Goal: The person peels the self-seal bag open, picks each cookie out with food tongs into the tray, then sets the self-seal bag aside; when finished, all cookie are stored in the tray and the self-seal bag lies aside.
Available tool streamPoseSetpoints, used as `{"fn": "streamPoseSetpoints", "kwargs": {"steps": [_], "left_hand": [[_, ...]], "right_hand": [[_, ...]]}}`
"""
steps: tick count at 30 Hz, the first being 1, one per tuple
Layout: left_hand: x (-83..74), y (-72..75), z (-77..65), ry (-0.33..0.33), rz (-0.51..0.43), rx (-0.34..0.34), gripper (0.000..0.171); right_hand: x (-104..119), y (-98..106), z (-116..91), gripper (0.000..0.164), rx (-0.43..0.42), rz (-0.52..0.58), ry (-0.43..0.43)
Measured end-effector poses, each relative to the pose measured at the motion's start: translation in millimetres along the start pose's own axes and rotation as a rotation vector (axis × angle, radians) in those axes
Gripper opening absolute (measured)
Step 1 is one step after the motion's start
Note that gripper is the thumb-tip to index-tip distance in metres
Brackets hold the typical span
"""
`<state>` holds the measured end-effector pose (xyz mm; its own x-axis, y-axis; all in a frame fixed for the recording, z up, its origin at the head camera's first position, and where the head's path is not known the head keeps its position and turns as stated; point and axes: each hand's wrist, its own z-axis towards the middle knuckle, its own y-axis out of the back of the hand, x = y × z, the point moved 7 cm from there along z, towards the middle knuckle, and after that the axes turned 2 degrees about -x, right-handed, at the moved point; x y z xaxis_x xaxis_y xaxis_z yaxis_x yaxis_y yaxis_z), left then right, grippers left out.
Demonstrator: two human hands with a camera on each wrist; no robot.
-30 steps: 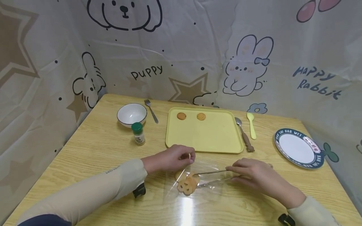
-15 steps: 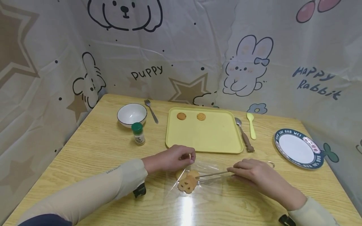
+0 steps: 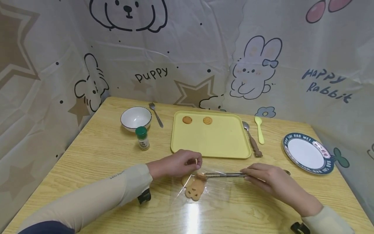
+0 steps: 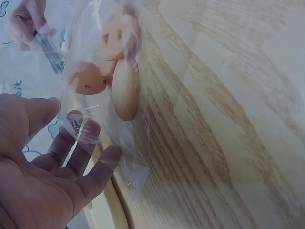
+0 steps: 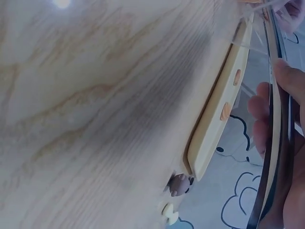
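Squeezing metal tongs nearly together in the right hand, with tips beside cookies inside a clear bag, on the table near the front edge of the tray; pinching that bag with the left hand.

In the head view, a pale printed sheet is hanging from 9 through 12 to 3 o'clock, creasing in places, behind a wood-grained table. A drawn dog's head is peering out at 11 o'clock, a big brown star is showing at 10, and a rabbit is sitting at 2. White glare is gleaming on the table at 6 o'clock.
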<state>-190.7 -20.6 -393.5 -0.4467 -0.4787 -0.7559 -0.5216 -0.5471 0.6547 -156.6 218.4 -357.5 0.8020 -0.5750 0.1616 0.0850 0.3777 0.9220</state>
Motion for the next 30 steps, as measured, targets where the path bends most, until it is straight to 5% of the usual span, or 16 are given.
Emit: {"fn": "streamPoseSetpoints", "kwargs": {"steps": [14,24,30], "left_hand": [[1.2,-3.0,0.7,0.016,-0.033,0.013,0.008],[2.4,-1.4,3.3,0.037,-0.004,0.003,0.007],[3.8,-0.6,3.6,0.027,-0.002,-0.001,0.006]], "right_hand": [[-4,-13,1,0.026,0.053,0.042,-0.045],[-27,-5,-18,0.019,0.196,0.374,-0.179],[-50,2,-47,0.019,0.312,0.545,-0.351]]}}
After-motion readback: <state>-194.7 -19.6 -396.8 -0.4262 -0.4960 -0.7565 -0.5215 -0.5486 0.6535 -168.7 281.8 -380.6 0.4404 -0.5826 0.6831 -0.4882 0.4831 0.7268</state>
